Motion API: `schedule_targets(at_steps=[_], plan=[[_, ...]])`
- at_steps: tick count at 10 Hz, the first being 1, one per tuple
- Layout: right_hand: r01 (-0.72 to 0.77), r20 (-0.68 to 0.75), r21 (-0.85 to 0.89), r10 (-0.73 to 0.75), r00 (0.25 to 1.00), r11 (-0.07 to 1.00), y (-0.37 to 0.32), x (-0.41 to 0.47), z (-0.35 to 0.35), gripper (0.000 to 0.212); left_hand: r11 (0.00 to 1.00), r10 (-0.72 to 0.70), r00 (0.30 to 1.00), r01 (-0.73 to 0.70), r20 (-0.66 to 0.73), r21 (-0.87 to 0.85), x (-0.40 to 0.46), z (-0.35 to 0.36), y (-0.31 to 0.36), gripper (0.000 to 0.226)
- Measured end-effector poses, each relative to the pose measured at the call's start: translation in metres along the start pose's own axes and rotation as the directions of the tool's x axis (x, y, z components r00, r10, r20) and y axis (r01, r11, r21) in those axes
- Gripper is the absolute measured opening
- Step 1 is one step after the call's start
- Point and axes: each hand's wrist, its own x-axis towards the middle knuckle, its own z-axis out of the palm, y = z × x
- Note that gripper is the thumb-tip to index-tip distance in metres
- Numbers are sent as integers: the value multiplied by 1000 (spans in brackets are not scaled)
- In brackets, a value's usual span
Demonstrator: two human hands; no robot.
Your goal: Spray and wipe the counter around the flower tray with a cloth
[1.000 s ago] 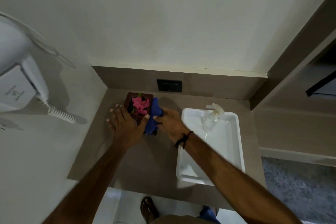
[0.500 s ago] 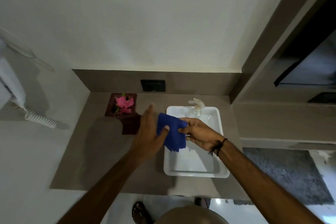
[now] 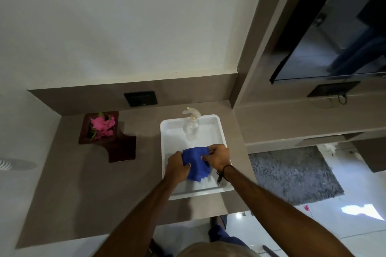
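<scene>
A blue cloth (image 3: pixel 197 162) is bunched between both my hands above the white tray (image 3: pixel 222 131). My left hand (image 3: pixel 176 168) grips its left side and my right hand (image 3: pixel 218 156) grips its upper right. A clear spray bottle (image 3: pixel 191 125) stands upright at the far end of the white tray. The dark brown flower tray (image 3: pixel 122 149) with pink flowers (image 3: pixel 102 126) sits at the back left of the grey-brown counter (image 3: pixel 83 194), well to the left of my hands.
A black wall socket (image 3: pixel 140 98) sits in the backsplash. A wall panel (image 3: pixel 250 48) rises right of the counter, with a dark screen (image 3: pixel 338 37) and a lower shelf (image 3: pixel 292 119) beyond. A grey rug (image 3: pixel 292 175) lies on the floor.
Both hands carried the blue cloth from beside the flower tray rightward over the white tray. The left hand left the flower tray and now grips the cloth too. The view swung right.
</scene>
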Motion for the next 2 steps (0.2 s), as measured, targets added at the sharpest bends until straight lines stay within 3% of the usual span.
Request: schedule_targets(at_steps=[1, 2], plan=[[80, -28, -77, -83, 996, 994, -1, 1, 0, 24, 985, 66, 998, -67, 7, 156, 0, 2, 0, 42], [114, -125, -89, -124, 984, 990, -11, 8, -19, 42, 972, 83, 995, -70, -49, 226, 4, -12, 6, 42]])
